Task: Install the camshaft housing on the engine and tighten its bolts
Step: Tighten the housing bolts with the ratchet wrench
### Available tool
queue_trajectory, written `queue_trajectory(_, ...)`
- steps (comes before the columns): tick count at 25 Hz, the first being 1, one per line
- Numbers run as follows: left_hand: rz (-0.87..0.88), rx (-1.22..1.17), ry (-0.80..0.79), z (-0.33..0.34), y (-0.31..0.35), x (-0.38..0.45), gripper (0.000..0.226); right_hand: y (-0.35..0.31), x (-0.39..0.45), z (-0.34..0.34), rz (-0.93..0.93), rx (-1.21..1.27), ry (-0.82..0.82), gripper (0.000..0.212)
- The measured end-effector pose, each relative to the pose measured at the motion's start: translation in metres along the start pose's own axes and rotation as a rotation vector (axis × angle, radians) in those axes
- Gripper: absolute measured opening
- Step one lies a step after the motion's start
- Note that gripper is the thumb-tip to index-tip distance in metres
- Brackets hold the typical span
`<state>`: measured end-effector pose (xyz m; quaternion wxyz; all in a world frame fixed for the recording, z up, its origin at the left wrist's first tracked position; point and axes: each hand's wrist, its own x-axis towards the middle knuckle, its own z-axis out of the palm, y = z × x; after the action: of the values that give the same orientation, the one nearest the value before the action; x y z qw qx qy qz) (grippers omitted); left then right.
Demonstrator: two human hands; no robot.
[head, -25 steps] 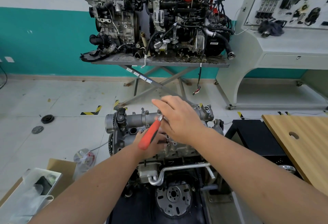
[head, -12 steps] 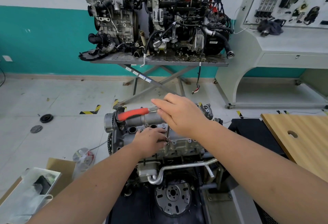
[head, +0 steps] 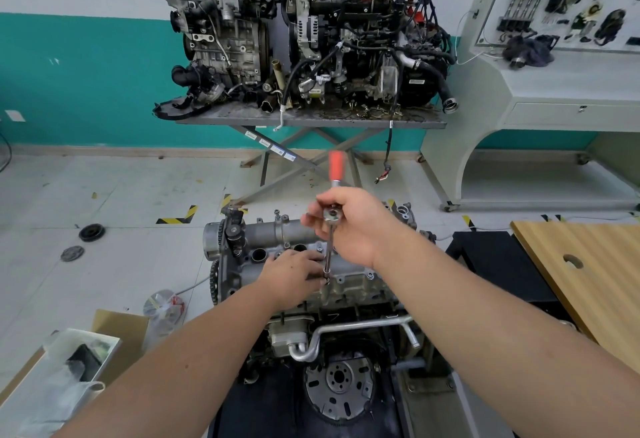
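Observation:
The grey camshaft housing [head: 277,235] lies on top of the engine [head: 332,302] in front of me. My right hand [head: 353,226] grips the head of a ratchet wrench [head: 336,164]; its red handle points away from me. A thin extension bar [head: 329,254] runs down from the wrench head to a bolt [head: 326,280] near the housing's front edge. My left hand [head: 294,273] rests on the housing with its fingertips at the foot of the bar. The socket's tip is partly hidden by those fingers.
Two other engines [head: 304,32] stand on a scissor-lift table [head: 311,120] behind. A wooden board [head: 588,264] with a hole lies at the right, a black stand [head: 498,264] beside it. A cardboard box [head: 69,361] and a plastic bag [head: 162,309] sit on the floor at left.
The red handle has swung round clockwise: from pointing toward me, to the left, to pointing away. My left hand stays by the foot of the bar.

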<state>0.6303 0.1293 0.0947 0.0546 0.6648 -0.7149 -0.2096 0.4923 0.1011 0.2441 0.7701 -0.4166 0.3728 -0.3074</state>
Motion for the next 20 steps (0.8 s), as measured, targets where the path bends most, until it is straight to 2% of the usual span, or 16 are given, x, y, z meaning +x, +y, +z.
queue_trajectory(2,0.018,-0.001,0.013,0.001,0.001,-0.001,0.024,0.014,0.006,-0.001,-0.064,0.236,0.030,0.024)
queue_trajectory(4,0.022,-0.011,0.030,0.000,0.001,-0.001,0.024,0.032,0.009,-0.003,-0.242,0.205,0.071,0.020)
queue_trajectory(5,0.018,-0.018,0.034,-0.001,0.001,-0.001,0.023,0.041,0.010,-0.006,-0.348,0.049,0.092,0.015)
queue_trajectory(7,0.020,-0.017,0.038,-0.001,0.001,-0.001,0.023,0.052,0.009,-0.015,-0.606,-0.392,0.142,0.024)
queue_trajectory(10,0.016,-0.006,0.039,-0.001,0.004,-0.001,0.025,0.049,0.016,-0.033,-1.211,-0.973,0.196,0.035)
queue_trajectory(12,0.011,0.032,0.023,-0.003,0.002,-0.001,0.033,0.044,0.019,-0.036,-1.390,-1.305,0.196,0.040)
queue_trajectory(13,0.020,0.047,0.011,-0.003,0.001,0.000,0.039,0.041,0.018,-0.035,-1.406,-1.415,0.165,0.043)
queue_trajectory(15,0.060,0.010,0.012,0.000,-0.001,0.003,0.037,0.034,0.015,-0.033,-1.379,-1.566,0.082,0.044)
queue_trajectory(18,0.014,-0.056,0.023,0.004,0.003,0.003,0.039,0.024,0.010,-0.031,-1.228,-1.660,-0.105,0.049)
queue_trajectory(20,0.054,-0.016,0.050,0.002,0.002,0.002,0.036,0.014,0.006,-0.034,-1.154,-1.706,-0.190,0.053)
